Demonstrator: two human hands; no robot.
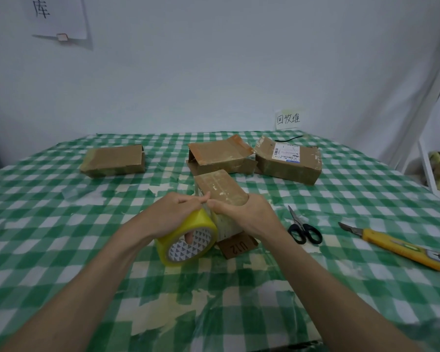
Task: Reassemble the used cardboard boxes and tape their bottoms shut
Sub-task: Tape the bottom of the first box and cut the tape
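A small brown cardboard box [220,186] stands in the middle of the table, one flap marked "U12" lying flat toward me. My left hand [173,212] grips a yellow tape roll [188,240], a finger through its core, and presses it against the box's near left side. My right hand [241,212] holds the box's near end, thumb pointing left at the tape's end. Three more boxes lie behind: one at far left [113,160], a partly open one [219,154] in the middle, one with a shipping label [290,160] to the right.
Black-handled scissors [302,228] lie right of my right hand. A yellow utility knife [401,246] lies farther right, blade out. The table wears a green checked cloth [61,224]. A white shelf frame [427,153] stands at the right edge. Paper signs hang on the wall.
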